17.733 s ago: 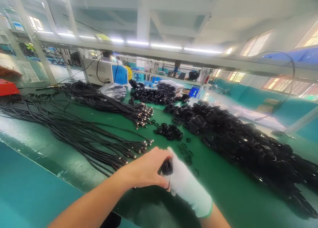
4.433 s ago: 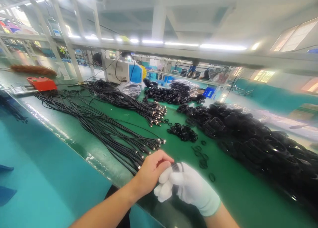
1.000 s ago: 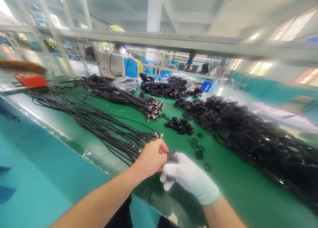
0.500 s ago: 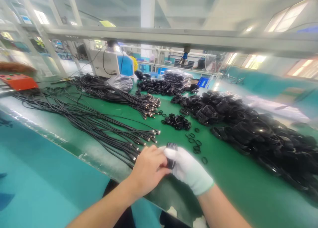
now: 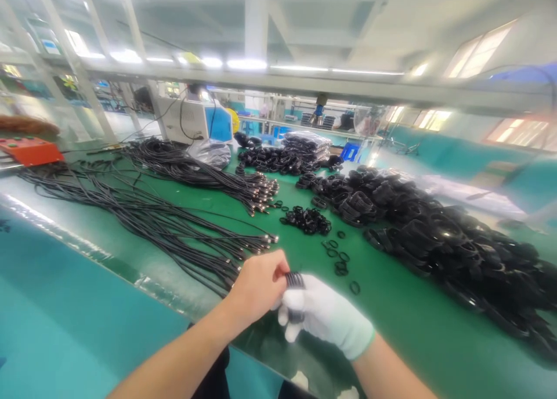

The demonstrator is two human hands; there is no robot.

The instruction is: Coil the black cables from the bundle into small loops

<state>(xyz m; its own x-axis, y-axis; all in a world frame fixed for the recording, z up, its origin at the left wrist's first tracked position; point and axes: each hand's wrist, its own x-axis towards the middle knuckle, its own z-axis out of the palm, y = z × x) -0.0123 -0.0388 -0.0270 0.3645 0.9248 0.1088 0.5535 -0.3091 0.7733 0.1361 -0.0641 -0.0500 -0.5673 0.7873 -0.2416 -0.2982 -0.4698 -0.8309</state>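
Both hands, bare left [image 5: 257,287] and gloved right [image 5: 324,315], grip coiled black cable [image 5: 295,282] over green table [image 5: 404,335].

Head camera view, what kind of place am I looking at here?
Most likely a cable assembly factory line. A long green workbench carries straight black cables and heaps of coiled cables, loose black bands lie between them, and more benches stand behind.
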